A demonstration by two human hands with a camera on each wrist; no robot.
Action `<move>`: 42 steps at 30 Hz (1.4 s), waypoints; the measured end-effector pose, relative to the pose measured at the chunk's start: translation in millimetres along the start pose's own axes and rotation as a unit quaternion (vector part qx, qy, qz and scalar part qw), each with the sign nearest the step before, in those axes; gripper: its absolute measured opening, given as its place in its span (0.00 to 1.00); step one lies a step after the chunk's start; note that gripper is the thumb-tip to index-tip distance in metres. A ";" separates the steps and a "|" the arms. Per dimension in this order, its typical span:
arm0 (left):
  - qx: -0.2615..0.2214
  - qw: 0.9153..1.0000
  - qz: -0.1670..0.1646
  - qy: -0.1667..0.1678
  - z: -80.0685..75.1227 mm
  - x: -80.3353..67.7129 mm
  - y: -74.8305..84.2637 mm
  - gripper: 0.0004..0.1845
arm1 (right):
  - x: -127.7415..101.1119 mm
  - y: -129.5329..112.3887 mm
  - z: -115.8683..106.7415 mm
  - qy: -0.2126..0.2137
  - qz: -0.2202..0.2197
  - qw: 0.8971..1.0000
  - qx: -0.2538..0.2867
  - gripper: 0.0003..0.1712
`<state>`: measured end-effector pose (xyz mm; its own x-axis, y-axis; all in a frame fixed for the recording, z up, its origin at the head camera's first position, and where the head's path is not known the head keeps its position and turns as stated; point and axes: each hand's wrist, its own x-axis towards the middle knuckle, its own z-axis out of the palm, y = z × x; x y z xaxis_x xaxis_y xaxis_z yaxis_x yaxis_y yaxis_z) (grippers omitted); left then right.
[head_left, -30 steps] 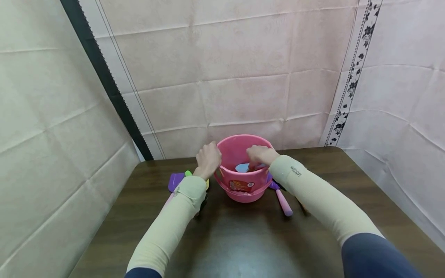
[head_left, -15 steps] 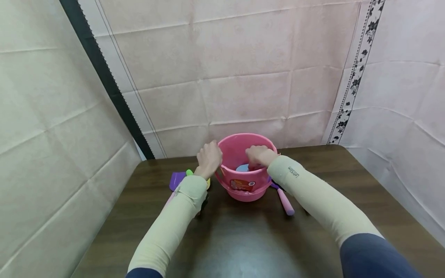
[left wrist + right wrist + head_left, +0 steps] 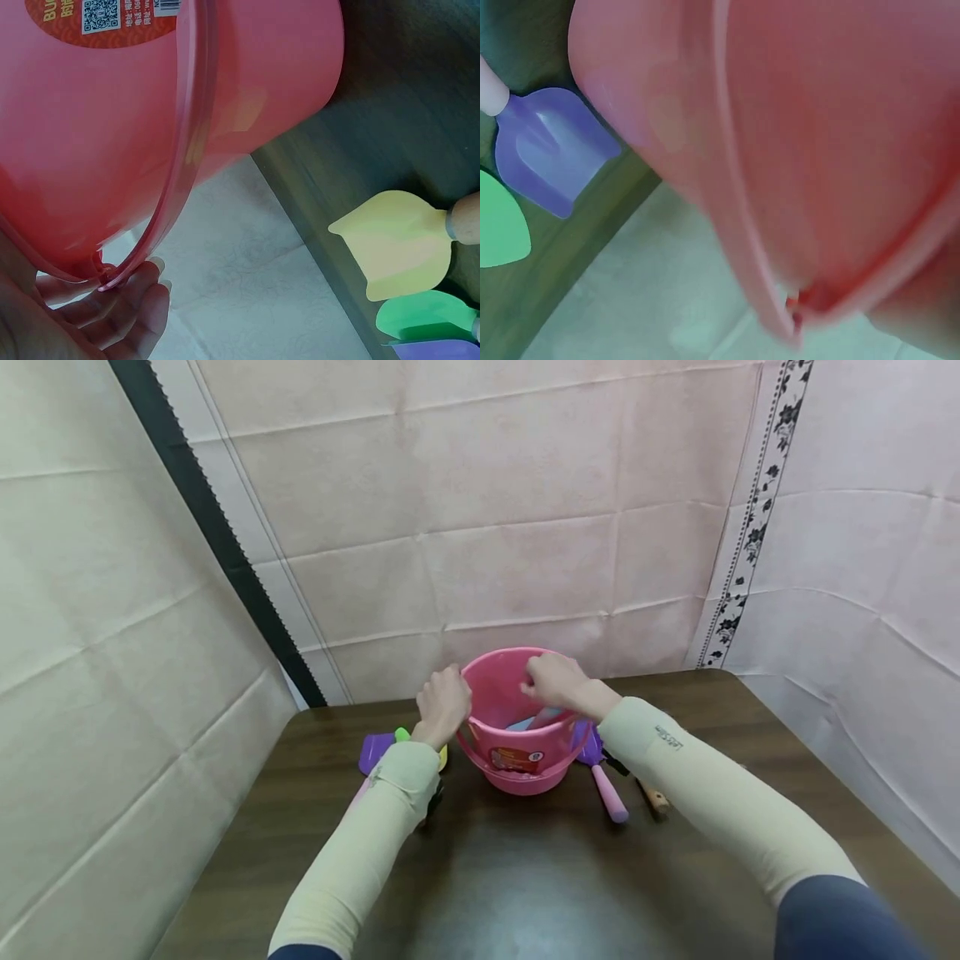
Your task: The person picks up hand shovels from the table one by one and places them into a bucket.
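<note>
A pink bucket (image 3: 525, 739) with a red label stands near the back of the table. My left hand (image 3: 444, 700) holds its left rim, with fingertips (image 3: 156, 264) by the joint of the pink handle (image 3: 196, 112). Over the right side of the opening is my right hand (image 3: 562, 683), its fingers bent downward. A blurred pinkish thing (image 3: 545, 717) shows below it, beside something light blue (image 3: 519, 725) inside the bucket. I cannot tell whether the right hand holds the pinkish thing. In the right wrist view the bucket (image 3: 840, 112) hides most of that hand.
Left of the bucket lie yellow (image 3: 401, 240), green (image 3: 420, 315) and purple (image 3: 442, 350) tool blades. To its right are a purple shovel (image 3: 555, 146) with a pink handle, a green blade (image 3: 499, 225) and a wooden handle (image 3: 655, 797). A cloth wall (image 3: 517, 527) stands behind the table.
My right hand has come up and slightly right from lower inside the bucket. The left hand stays at the rim. More of the purple shovel and the wooden handle now shows.
</note>
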<state>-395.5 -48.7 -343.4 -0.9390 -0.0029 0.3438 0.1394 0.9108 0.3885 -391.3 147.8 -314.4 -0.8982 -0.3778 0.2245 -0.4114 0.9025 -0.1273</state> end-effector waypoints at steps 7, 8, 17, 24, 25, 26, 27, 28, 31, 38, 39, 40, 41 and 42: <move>-0.006 1.000 0.003 0.005 -3.8 2.3 -2.0 0.12 | -17.5 32.4 -16.4 0.171 0.011 0.984 0.052 0.11; -0.004 1.000 0.002 0.004 -4.2 2.3 -2.2 0.12 | -21.6 38.2 -17.1 0.181 0.022 0.982 0.053 0.10; -0.003 1.000 0.004 -0.001 -3.2 1.7 -0.1 0.11 | -65.8 91.0 6.6 0.172 0.121 0.977 0.041 0.07; 0.005 1.000 -0.006 -0.006 1.3 0.0 2.4 0.11 | -98.4 110.2 31.4 -0.053 0.174 0.983 0.001 0.12; 0.006 1.000 -0.006 -0.008 1.4 -0.4 2.5 0.11 | -101.8 110.1 34.5 -0.089 0.179 0.980 -0.006 0.14; 0.008 1.000 -0.007 -0.010 1.5 -0.6 2.5 0.11 | -105.0 109.8 37.8 -0.126 0.185 0.975 -0.010 0.15; 0.008 1.000 -0.009 -0.013 1.3 -0.9 2.4 0.11 | -108.0 108.9 41.2 -0.158 0.190 0.969 -0.012 0.17; 0.007 1.000 -0.011 -0.014 0.9 -1.2 2.3 0.11 | -110.6 108.0 44.5 -0.183 0.194 0.964 -0.016 0.17; 0.004 1.000 -0.018 -0.016 -1.4 -1.6 2.5 0.11 | -117.7 103.3 52.8 -0.227 0.205 0.952 -0.011 0.18; -0.006 1.000 -0.021 -0.022 -3.8 0.2 2.4 0.11 | -129.8 97.5 66.7 -0.246 0.192 0.950 -0.011 0.23; -0.004 1.000 -0.021 -0.021 -3.8 0.4 2.3 0.11 | -130.8 97.1 68.7 -0.244 0.191 0.951 -0.011 0.24; -0.004 1.000 -0.020 -0.021 -3.8 0.6 2.1 0.11 | -132.1 96.8 70.2 -0.241 0.188 0.952 -0.011 0.25; -0.003 1.000 -0.019 -0.019 -3.5 0.7 1.9 0.11 | -133.7 96.5 71.7 -0.237 0.186 0.953 -0.011 0.26; -0.002 1.000 -0.018 -0.017 -3.1 0.7 1.7 0.11 | -135.3 96.1 72.9 -0.232 0.183 0.955 -0.009 0.26</move>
<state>-394.9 -48.5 -339.9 -0.9537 -0.0207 0.2999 0.1071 0.9088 0.4033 -320.6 270.6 -427.4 -0.9550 -0.0826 -0.2850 -0.0569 0.9937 -0.0970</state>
